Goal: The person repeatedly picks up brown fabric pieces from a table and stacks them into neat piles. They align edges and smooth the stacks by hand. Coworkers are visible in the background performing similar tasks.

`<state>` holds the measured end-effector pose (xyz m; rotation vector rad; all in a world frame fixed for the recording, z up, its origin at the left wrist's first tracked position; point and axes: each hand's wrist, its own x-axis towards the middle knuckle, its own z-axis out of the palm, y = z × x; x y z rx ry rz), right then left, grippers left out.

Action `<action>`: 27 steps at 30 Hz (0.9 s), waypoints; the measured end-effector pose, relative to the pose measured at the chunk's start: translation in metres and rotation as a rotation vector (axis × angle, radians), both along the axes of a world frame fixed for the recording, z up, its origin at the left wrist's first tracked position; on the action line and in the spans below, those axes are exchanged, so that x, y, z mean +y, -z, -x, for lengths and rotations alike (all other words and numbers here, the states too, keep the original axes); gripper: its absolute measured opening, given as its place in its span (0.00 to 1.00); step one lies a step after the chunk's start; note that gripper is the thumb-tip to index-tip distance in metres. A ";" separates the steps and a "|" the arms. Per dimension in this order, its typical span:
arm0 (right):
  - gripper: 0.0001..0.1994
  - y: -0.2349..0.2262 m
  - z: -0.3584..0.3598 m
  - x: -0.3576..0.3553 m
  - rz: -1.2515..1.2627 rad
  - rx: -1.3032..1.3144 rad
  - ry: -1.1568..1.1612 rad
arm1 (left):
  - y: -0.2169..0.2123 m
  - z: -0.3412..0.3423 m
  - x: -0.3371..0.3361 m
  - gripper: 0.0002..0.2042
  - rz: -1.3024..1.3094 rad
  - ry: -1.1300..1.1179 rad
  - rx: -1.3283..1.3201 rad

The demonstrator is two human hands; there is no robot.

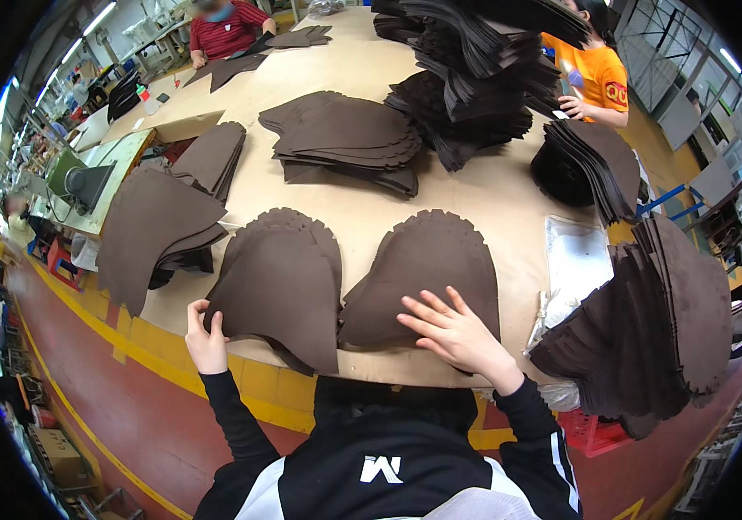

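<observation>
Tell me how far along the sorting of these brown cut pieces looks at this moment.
Done, by the look of it: two small stacks lie squared at the table edge. In hand: the left hand grips the edge of the left stack, and the right hand lies flat on the right stack. Left: a big loose pile at the right and a tall heap farther back appear untouched.

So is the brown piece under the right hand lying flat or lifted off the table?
Flat. The brown piece lies spread on the table, with the right hand pressed palm-down on its lower edge, fingers splayed.
</observation>
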<state>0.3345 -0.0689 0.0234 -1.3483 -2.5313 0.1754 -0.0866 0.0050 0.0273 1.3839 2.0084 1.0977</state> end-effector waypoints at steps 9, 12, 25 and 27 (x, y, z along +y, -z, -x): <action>0.23 0.025 -0.022 0.104 -0.068 -0.117 0.261 | 0.028 -0.107 -0.021 0.15 -0.118 0.462 -0.129; 0.23 0.021 -0.043 0.121 0.006 -0.135 0.451 | 0.039 -0.165 -0.033 0.20 -0.038 0.572 0.005; 0.23 -0.018 -0.063 -0.004 -0.022 0.108 0.501 | 0.032 -0.163 -0.025 0.08 -0.143 0.548 -0.317; 0.25 -0.028 -0.056 -0.012 -0.051 0.084 0.428 | 0.024 -0.125 -0.014 0.07 -0.170 0.412 -0.446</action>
